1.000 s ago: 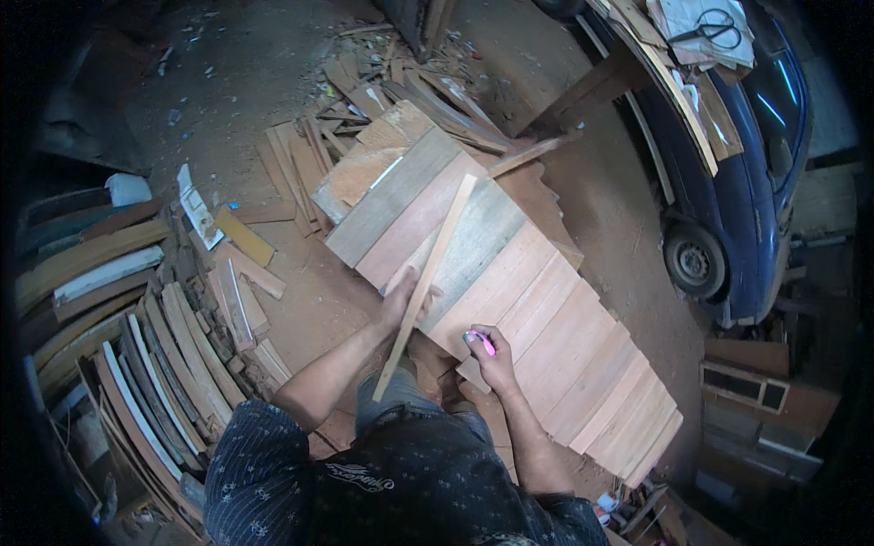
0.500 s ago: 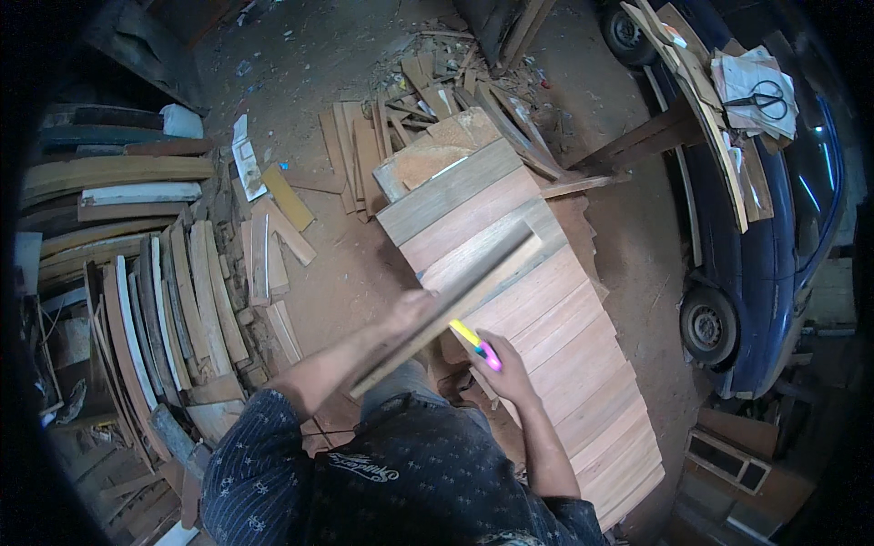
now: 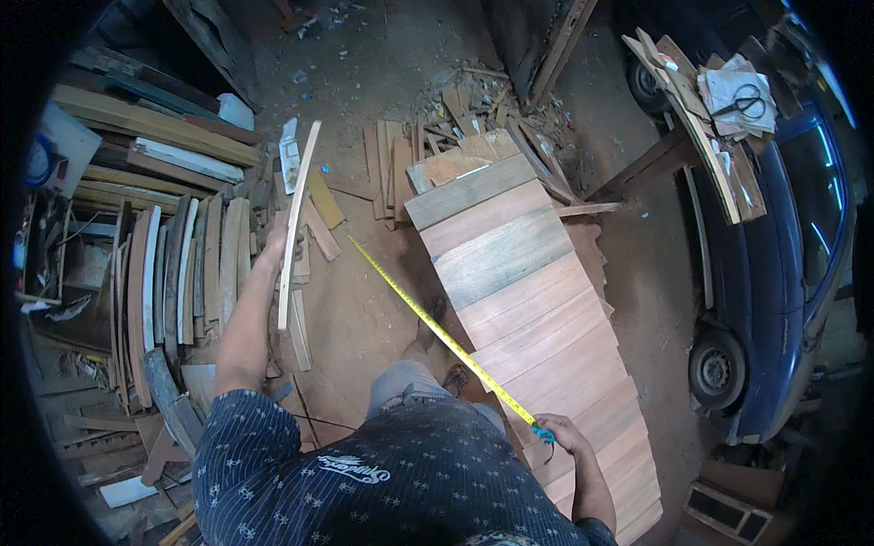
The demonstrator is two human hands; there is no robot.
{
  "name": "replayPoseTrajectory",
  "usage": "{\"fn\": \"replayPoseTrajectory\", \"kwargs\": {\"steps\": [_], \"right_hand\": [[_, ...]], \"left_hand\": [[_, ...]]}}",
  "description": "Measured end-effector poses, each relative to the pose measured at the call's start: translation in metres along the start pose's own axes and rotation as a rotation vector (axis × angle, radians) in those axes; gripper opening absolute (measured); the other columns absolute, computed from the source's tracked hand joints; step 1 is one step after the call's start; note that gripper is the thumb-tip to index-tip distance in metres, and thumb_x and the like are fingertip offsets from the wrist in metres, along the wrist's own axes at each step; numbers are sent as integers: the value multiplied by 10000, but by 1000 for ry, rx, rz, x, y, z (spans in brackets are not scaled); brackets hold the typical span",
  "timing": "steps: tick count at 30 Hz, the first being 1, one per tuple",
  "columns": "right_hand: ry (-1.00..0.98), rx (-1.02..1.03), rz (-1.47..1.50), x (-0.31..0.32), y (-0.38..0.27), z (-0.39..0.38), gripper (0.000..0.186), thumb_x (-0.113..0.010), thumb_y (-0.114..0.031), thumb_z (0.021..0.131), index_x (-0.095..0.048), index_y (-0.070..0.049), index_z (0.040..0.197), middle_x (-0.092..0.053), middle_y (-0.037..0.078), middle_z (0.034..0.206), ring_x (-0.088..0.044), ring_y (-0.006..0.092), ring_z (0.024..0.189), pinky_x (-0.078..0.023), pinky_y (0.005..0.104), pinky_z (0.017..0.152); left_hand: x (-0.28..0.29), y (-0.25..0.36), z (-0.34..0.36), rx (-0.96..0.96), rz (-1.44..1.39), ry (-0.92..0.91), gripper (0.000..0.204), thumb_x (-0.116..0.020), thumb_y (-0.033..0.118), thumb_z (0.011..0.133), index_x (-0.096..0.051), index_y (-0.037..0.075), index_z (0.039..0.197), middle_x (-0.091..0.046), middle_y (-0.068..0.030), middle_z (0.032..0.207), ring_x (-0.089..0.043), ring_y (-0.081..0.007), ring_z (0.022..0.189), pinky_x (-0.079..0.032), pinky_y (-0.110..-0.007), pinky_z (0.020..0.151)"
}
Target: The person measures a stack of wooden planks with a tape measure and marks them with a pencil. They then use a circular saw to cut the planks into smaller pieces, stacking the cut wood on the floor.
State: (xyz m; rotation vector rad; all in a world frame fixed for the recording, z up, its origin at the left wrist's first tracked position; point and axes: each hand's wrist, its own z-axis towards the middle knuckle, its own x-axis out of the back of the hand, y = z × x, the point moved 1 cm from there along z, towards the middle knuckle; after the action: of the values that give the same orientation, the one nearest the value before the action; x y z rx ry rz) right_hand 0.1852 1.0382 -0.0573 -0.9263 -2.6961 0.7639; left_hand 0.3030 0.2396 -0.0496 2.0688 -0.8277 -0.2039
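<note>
My left hand (image 3: 275, 244) is closed around a narrow wooden board (image 3: 296, 223), held up on edge at my left. Part of that hand is hidden behind the board. In my right hand (image 3: 566, 432) is a tape measure (image 3: 543, 434) with a teal case. Its long yellow blade (image 3: 428, 328) is drawn out, slanting toward the upper left. The blade crosses the edge of a row of planed planks (image 3: 537, 309), and its free end hangs in front of the floor, apart from the board. My right hand is over the planks' near part.
Stacked timber (image 3: 182, 264) fills the left side. Wood offcuts (image 3: 464, 100) lie in a heap beyond the planks. On the right, a rough stand (image 3: 696, 118) carries scissors (image 3: 742, 105) and papers, with a blue car (image 3: 774, 264) behind it.
My left hand has carried the board left, away from the planks, and turned it more upright. My right hand has moved right and nearer, and the tape blade is now far longer.
</note>
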Motion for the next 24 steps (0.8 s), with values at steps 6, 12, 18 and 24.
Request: {"fn": "replayPoseTrajectory", "kwargs": {"steps": [6,12,18,24], "right_hand": [[158,194,-59,7,14,66,331,-587,-226,927,-713,-1,1133,-685,35,937,-608,115,832,-507,281,735],[256,329,-56,-11,30,115,391,-610,-283,918,-699,-3,1176,-732,118,1038,-667,192,957,-519,329,856],[340,468,-128,1,98,148,362,-600,-264,918,-707,-18,1162,-694,70,899,-632,148,756,-524,304,639],[289,432,-264,-21,104,129,415,-605,-324,913,-693,-25,1187,-717,148,1060,-669,231,978,-527,354,869]], "left_hand": [[49,-134,-154,107,-51,168,397,-473,457,1010,-572,156,771,-456,-4,539,-442,-143,412,-373,-321,364],[77,-354,-305,128,-97,507,407,-506,364,984,-694,7,928,-644,-96,779,-632,-218,695,-506,-394,582],[117,-516,-399,324,181,348,471,-424,327,993,-674,-38,1155,-686,-237,1144,-670,-326,1057,-518,-432,883],[131,-583,-518,375,162,463,487,-386,296,999,-652,-74,1171,-656,-267,1144,-652,-354,1040,-512,-438,876]]}}
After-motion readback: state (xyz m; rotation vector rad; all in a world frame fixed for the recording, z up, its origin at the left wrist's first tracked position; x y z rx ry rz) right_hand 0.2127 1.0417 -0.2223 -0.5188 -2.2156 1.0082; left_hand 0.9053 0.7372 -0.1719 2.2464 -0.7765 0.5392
